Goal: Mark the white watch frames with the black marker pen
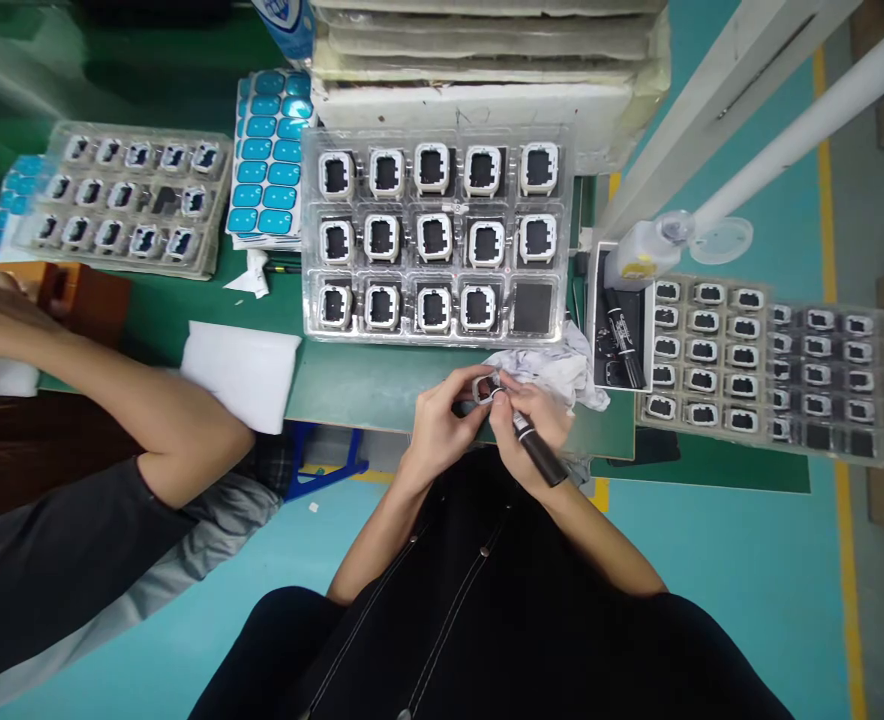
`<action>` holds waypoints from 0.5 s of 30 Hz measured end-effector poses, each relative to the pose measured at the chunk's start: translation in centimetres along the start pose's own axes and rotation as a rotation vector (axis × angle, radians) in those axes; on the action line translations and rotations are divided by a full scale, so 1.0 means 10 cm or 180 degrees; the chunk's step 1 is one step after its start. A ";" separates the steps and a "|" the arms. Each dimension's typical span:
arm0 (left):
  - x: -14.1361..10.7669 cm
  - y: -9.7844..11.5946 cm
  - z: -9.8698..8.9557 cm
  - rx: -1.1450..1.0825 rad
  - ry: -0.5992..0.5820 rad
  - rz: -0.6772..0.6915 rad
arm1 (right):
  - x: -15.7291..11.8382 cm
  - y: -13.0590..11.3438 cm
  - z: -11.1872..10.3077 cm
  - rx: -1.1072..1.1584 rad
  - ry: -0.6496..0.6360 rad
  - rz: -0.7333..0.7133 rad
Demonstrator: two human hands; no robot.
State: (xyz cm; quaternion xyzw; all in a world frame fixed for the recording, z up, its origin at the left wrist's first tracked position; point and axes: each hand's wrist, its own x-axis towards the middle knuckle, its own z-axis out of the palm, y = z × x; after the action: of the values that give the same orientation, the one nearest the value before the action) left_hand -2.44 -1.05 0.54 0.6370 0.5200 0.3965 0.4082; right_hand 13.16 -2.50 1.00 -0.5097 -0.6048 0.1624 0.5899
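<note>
Near the table's front edge, my left hand [442,428] grips the left side of a small light-coloured frame [481,389]. A black marker pen [538,452] is in my right hand [521,432], its tip end at the frame and its body slanting down to the right. Just beyond my hands sits a clear plastic tray [434,340] with rows of white square frames; its front right pocket [532,307] holds no frame. A crumpled white cloth [562,365] lies right behind my right hand.
An open box [624,385] with dark pens and a plastic bottle [641,262] stand at the right, beside more frame trays [757,425]. Blue sticker sheets [266,165], a white cloth pad [239,370] and another tray [206,262] are left. A person's arm [142,385] reaches in there.
</note>
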 end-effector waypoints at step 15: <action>0.02 -0.02 -0.01 -0.0384 -0.0033 -0.0241 | -0.02 -0.01 -0.03 0.0079 -0.0098 0.0312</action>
State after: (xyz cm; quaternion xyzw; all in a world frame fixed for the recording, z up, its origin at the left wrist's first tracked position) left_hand -2.57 -0.78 0.46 0.5931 0.5168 0.4081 0.4632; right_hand 13.38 -2.87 1.04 -0.5288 -0.5860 0.2064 0.5782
